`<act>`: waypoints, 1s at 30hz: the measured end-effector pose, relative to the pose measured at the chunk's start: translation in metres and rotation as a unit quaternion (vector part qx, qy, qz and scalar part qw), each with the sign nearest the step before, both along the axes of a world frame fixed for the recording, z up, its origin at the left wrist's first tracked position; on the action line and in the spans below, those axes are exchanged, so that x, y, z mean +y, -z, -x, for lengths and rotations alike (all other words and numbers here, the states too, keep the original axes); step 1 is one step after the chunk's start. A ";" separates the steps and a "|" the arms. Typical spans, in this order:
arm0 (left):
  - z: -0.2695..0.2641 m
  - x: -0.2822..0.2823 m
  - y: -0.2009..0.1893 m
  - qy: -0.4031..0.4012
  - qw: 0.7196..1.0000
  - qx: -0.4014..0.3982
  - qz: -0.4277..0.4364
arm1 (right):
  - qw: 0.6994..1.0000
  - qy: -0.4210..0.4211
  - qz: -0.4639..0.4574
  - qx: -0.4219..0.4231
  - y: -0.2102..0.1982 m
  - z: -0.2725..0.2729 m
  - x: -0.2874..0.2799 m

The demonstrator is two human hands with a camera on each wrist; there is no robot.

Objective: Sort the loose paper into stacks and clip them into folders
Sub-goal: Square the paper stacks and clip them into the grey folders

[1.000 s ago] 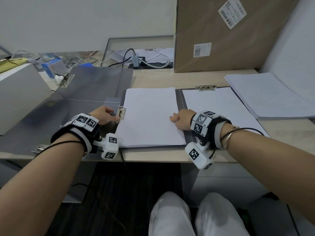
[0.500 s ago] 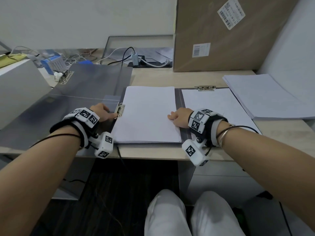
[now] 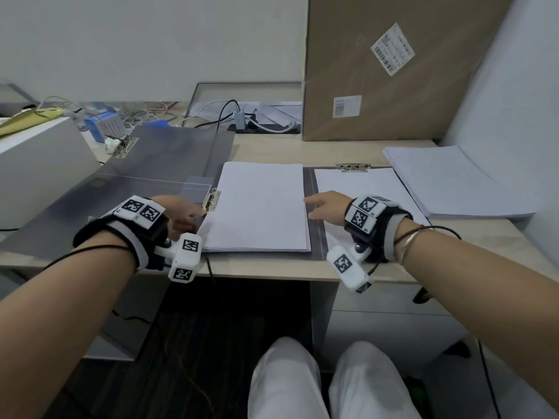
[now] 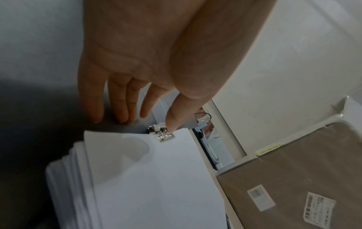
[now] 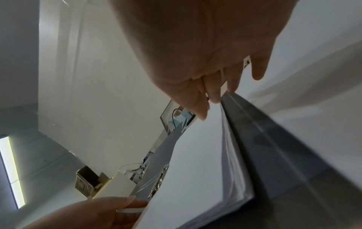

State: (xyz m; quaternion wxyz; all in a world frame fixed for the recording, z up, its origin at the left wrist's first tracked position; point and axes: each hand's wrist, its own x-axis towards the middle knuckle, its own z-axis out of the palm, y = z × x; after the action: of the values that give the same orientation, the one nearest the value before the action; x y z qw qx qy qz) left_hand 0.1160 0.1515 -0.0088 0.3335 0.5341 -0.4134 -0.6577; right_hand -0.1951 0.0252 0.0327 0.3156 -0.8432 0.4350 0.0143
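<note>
Spread and loose, the left hand (image 3: 181, 214) rests at the clip (image 3: 211, 199), thumb touching it. At three o'clock of the stack (image 3: 260, 207), the right hand (image 3: 325, 207) steadies its edge with relaxed fingers. Step in hand looks like clipping: next, press the clip open and seat the sheets squarely.

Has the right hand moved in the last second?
Yes, slightly rightward. The right hand was over the paper stack before; now it sits at the stack's right edge.

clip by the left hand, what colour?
Shiny silver metal clip, at the edge of the white paper stack. Clearest in the left wrist view.
</note>
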 end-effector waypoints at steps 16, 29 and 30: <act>0.033 0.014 -0.038 -0.301 0.917 -0.189 -0.180 | 0.980 -0.042 0.012 0.192 0.027 0.073 -0.003; 0.053 0.028 -0.075 -0.271 0.960 -0.070 -0.015 | 0.995 0.003 -0.006 0.096 0.041 0.078 -0.002; 0.060 0.027 -0.081 -0.282 0.956 -0.079 0.004 | 0.997 0.013 0.004 0.070 0.040 0.079 -0.001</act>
State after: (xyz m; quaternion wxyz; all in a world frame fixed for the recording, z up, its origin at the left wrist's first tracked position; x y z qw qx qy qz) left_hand 0.0564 0.1786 0.0724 0.4737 0.6781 -0.2733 -0.4910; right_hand -0.2745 0.0243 -0.0077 0.2814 -0.8357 0.4668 0.0674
